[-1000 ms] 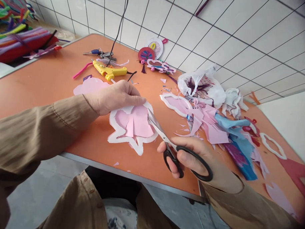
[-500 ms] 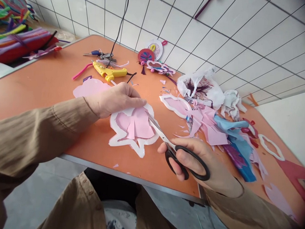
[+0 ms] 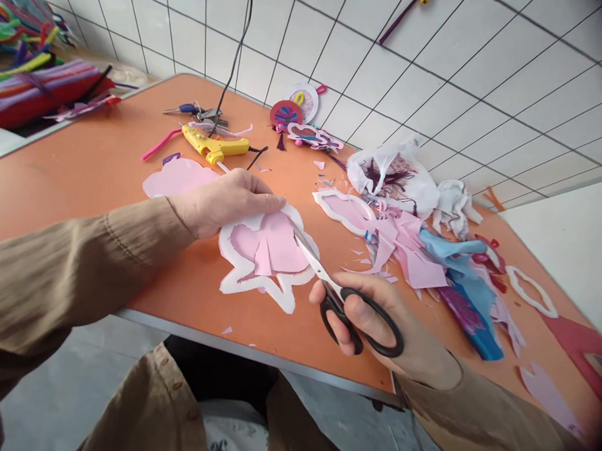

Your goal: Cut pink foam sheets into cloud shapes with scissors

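Observation:
A pink paper piece with a thick white outline (image 3: 281,292) is held above the orange table. My left hand (image 3: 233,200) pinches its upper edge, thumb on top and fingers mostly hidden beneath. Black-handled scissors (image 3: 320,271) are in my right hand (image 3: 371,313), with fingers through the handle loops. The blades lie along the right part of the pink paper, inside the white border, and look nearly closed. Slits run through the pink middle. A pink cloud-shaped paper (image 3: 179,176) lies behind my left wrist.
On the orange table (image 3: 110,179) are a yellow glue gun (image 3: 212,143), keys (image 3: 210,117), round ornaments (image 3: 286,113), a white plastic bag (image 3: 406,180), pink scraps (image 3: 413,249) and blue material (image 3: 471,290). Pipe cleaners (image 3: 49,88) lie far left; a tiled wall stands behind.
The outlined paper has turned slightly, its lower points shifting right. My right hand and the scissors have moved a little left, and the blades look closer together.

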{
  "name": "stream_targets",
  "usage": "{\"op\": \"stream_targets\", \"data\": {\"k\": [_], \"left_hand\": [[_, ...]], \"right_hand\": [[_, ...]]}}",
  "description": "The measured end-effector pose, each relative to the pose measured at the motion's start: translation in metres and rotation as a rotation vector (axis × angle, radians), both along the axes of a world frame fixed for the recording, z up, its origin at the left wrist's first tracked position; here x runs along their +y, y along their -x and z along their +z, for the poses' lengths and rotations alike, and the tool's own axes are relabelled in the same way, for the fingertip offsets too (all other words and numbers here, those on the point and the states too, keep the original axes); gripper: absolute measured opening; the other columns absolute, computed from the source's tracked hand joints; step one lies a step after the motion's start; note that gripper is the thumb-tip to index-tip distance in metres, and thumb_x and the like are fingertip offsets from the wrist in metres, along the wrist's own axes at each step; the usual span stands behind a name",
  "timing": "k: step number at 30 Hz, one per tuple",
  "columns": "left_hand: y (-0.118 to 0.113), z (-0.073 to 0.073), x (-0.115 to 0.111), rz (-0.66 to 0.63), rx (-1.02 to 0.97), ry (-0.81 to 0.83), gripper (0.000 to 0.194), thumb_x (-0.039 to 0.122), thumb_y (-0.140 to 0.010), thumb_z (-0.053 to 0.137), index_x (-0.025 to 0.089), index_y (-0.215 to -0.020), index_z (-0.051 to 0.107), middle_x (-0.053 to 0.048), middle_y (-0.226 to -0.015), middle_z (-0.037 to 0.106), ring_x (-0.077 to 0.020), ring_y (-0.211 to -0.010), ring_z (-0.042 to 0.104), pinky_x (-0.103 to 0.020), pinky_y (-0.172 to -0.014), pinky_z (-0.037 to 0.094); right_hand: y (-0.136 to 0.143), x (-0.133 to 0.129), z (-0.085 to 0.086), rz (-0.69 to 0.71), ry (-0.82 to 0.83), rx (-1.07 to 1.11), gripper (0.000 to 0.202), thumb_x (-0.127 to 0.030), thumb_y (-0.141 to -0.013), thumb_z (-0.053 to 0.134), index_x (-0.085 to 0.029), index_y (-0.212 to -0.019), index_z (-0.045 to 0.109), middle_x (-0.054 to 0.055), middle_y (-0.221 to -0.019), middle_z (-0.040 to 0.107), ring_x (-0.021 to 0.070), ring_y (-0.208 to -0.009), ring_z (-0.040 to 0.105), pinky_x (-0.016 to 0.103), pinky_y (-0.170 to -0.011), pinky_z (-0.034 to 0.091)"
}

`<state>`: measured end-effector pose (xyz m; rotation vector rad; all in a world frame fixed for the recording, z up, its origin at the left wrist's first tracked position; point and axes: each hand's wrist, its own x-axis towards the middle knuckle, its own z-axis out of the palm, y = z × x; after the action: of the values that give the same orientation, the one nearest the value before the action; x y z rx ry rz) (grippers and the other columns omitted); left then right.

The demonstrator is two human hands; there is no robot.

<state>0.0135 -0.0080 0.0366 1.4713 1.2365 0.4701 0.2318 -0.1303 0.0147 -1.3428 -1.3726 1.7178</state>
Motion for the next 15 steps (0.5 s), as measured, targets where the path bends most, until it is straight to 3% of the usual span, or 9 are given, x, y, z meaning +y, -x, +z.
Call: {"op": "stream_targets", "data": {"k": [8, 12, 15], "left_hand": [[0.003, 0.003, 0.001, -0.003, -0.044, 0.066, 0.029, 0.025, -0.090, 0.065, 0.014, -0.064, 0.060, 0.000, -0.060, 0.054, -0.0069, -0.049, 0.045, -0.022, -0.050, 0.032], [0.005, 0.001, 0.003, -0.087, -0.024, 0.075, 0.030, 0.026, -0.089, 0.066, 0.015, -0.062, 0.058, 0.002, -0.057, 0.050, -0.0076, -0.050, 0.042, -0.023, -0.051, 0.029], [0.007, -0.004, 0.006, -0.180, -0.033, 0.073, 0.030, 0.028, -0.088, 0.068, 0.015, -0.063, 0.057, 0.003, -0.055, 0.045, -0.0074, -0.050, 0.038, -0.024, -0.050, 0.024]], "right_hand": [[-0.007, 0.003, 0.000, 0.071, 0.011, -0.040, 0.064, -0.079, -0.078, 0.072, -0.017, -0.094, 0.060, -0.005, -0.058, 0.054, 0.0093, -0.046, 0.047, 0.023, -0.046, 0.039], [-0.015, 0.005, -0.001, 0.187, -0.031, 0.038, 0.064, -0.078, -0.083, 0.067, -0.016, -0.096, 0.061, -0.001, -0.061, 0.058, 0.0110, -0.050, 0.051, 0.025, -0.049, 0.040], [-0.018, 0.006, 0.003, 0.194, -0.002, 0.025, 0.061, -0.075, -0.084, 0.068, -0.015, -0.096, 0.063, -0.001, -0.061, 0.057, 0.0111, -0.050, 0.051, 0.025, -0.050, 0.040]]}}
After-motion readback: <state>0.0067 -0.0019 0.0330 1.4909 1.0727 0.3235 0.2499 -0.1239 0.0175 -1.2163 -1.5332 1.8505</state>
